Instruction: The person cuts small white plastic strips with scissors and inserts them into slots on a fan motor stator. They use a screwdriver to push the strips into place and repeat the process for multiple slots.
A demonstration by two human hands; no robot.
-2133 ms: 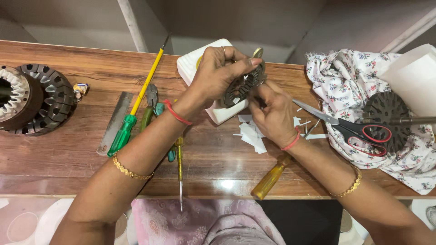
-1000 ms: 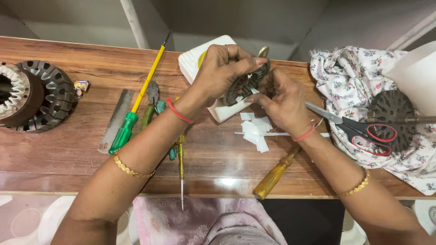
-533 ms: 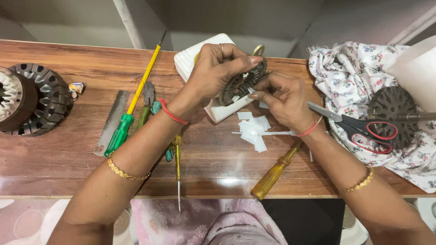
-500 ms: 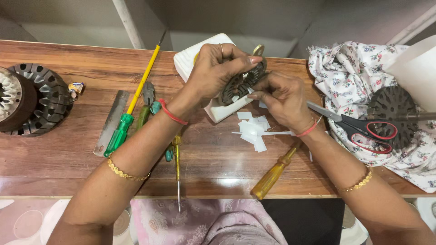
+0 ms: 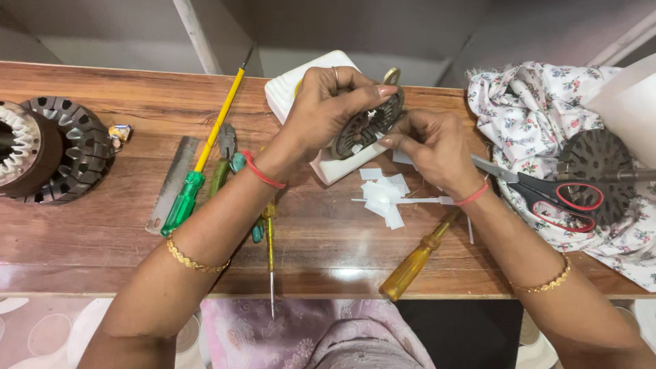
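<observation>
Two hands: both raised over the wooden bench (image 5: 82,232), meeting at one part.
Left hand (image 5: 328,109): fingers clamped round the rim of the slotted metal core (image 5: 365,126), a dark, toothed, round disc held tilted above the white block (image 5: 307,89).
Right hand (image 5: 430,147): fingertips pinched together at the core's right edge; what they pinch cannot be told.
Relation: core lies between the hands, left hand carrying it.
Nearby: white paper strips (image 5: 383,198), amber-handled screwdriver (image 5: 417,260), red-handled scissors (image 5: 547,191) on floral cloth (image 5: 526,116).
</observation>
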